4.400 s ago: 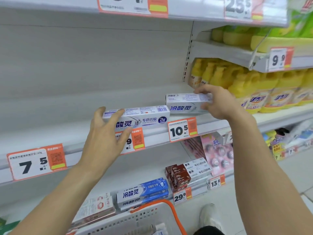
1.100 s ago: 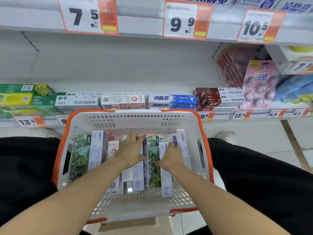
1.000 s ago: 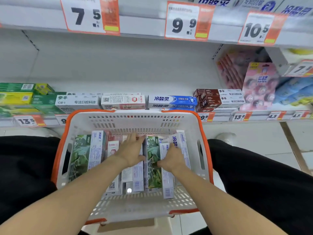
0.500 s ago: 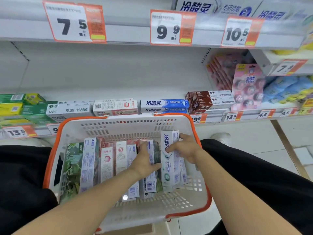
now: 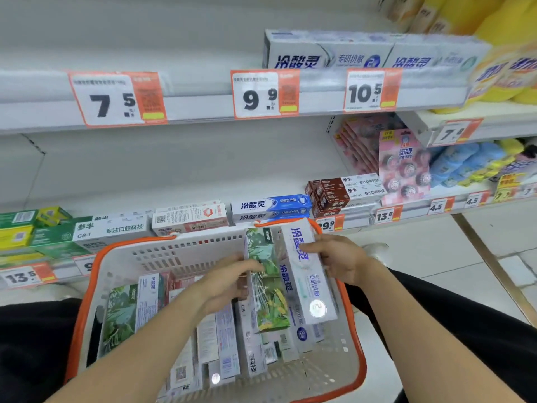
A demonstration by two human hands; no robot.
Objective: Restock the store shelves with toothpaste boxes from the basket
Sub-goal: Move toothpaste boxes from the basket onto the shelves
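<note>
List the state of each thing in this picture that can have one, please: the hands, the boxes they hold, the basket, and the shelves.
Left hand: grips the green leaf-print toothpaste box, lifted above the rest.
Right hand: grips the white toothpaste box with blue lettering, lifted too.
White plastic basket with orange rim: still holds many boxes.
Upper white metal shelf: two white boxes at the right end only.
Lower shelf: stocked along its front.

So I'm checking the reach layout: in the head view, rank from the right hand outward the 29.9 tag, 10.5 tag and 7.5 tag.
From the right hand:
1. 29.9 tag, lower shelf edge, just above it.
2. 10.5 tag, upper shelf edge, overhead.
3. 7.5 tag, upper shelf edge, far left.
</note>
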